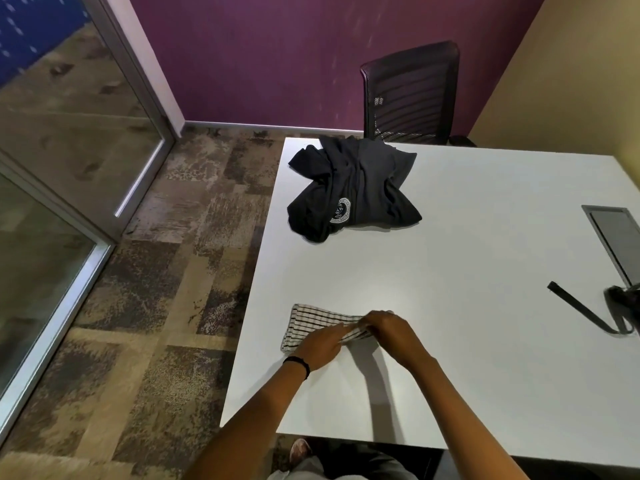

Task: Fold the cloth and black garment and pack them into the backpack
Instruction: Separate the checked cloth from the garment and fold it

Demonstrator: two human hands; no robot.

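The checked cloth [311,323] lies as a narrow strip near the front of the white desk [467,254]. The left hand [320,344] and the right hand [388,329] both pinch its right end with curled fingers, likely to lift that end and fold it over. The black garment [353,188] sits in a loose heap farther back, not yet folded, and a dark bag [623,299] at the right edge may be the backpack.

white table [467,254] is carrying a crumpled black garment [356,192] at the far left and a checked cloth [311,323] near the front edge. black strap [578,308] is lying at right, near a grey hatch [616,233].
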